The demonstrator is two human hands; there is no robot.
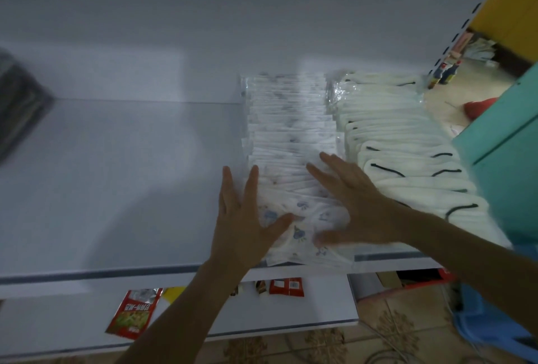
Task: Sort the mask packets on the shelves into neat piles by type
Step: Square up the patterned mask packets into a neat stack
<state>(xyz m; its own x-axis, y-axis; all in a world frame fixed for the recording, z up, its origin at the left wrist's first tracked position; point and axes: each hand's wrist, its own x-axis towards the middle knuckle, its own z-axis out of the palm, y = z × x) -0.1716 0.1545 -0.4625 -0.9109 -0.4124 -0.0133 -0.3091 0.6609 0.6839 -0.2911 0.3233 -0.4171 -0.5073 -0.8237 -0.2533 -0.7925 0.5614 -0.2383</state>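
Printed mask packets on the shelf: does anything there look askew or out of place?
Yes. The front printed packets lie crooked and overhang the shelf edge, unlike the straight row behind. The left hand and right hand lie flat on them.

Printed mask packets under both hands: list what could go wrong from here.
1. The front printed mask packets reach the shelf edge; a pull from the flat left hand or right hand might slide them off.
2. The white masks with black ear loops lie right beside the row; a sideways nudge could mix the types.
3. The packets overlap loosely, so pressing may skew the row.
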